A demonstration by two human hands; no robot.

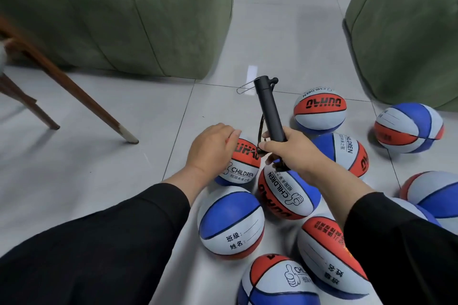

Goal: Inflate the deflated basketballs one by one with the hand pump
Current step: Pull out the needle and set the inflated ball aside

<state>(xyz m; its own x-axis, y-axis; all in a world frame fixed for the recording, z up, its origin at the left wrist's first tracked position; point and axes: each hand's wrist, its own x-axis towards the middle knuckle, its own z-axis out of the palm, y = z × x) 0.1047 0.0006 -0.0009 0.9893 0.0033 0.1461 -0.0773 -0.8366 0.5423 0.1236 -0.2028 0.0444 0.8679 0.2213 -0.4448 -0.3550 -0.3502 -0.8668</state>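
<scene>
Both arms, in black sleeves, reach forward and down over a cluster of red, white and blue basketballs lying on the tiled floor [104,111]. The left hand [210,150] lies palm-down on top of a small basketball [241,164] printed "CHILDREN", its fingers curved over the ball's crown and cupping it. The right hand [290,151] is clenched around the lower end of a black hand pump [269,109], which it holds tilted upward and away from the person; a dark cord hangs beside the pump body and a thin metal loop juts from its top. Just below this hand sits another basketball [288,193] marked "CHILDREN" with a thumbs-up. More balls lie close around: one nearer the person [230,223], others to the right and front. A green sofa [119,15] stands behind, a wooden chair leg [74,89] at left.
</scene>
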